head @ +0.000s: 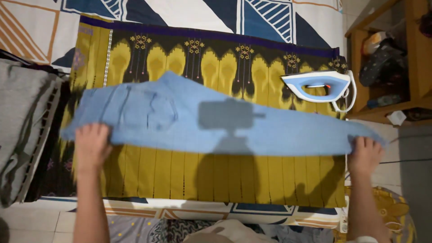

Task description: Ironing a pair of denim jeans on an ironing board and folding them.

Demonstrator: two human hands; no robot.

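Observation:
Light blue folded trousers [211,119] stretch sideways across a yellow and dark patterned cloth [216,175]. My left hand [91,145] grips the waist end at the left. My right hand [364,154] grips the leg end at the right. The garment looks blurred and lifted slightly above the cloth. A white and blue iron [320,85] lies on the cloth beyond the right part of the trousers, its white cord looping at its right side.
A grey garment [22,121] lies at the left. A wooden shelf [382,58] with dark items stands at the upper right. A blue, white and orange patterned sheet [189,11] spreads beyond the cloth. The camera's shadow falls on the trousers.

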